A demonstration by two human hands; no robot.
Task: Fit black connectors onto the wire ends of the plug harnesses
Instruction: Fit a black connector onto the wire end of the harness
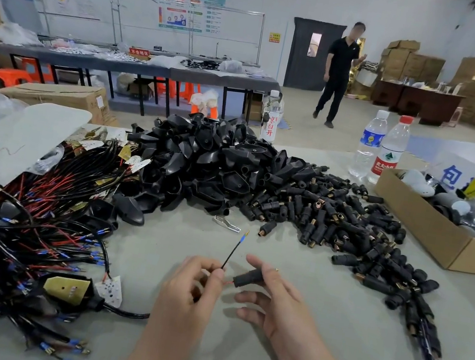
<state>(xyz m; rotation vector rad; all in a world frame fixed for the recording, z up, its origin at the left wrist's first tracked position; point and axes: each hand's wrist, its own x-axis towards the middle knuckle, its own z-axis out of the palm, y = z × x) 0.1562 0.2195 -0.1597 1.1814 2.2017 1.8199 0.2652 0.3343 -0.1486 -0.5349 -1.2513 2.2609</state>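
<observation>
My left hand [196, 286] pinches two thin wires of one harness. The black wire [234, 250] sticks up and away, ending in a blue-sleeved brass terminal. The red wire [227, 282] runs right into a black connector [248, 277], which my right hand [271, 292] holds between thumb and forefinger. The harness cable [126, 313] trails left to its plug plate. A tangle of plug harnesses [17, 231] covers the table's left side. Loose black connectors [333, 221] lie spread to the right, beyond my hands.
A heap of black plug shells [202, 158] sits at centre back. A cardboard box [429, 230] stands at right, with two water bottles [380, 147] behind it. A small metal tool [227, 223] lies ahead of my hands. A person [339, 71] stands across the room.
</observation>
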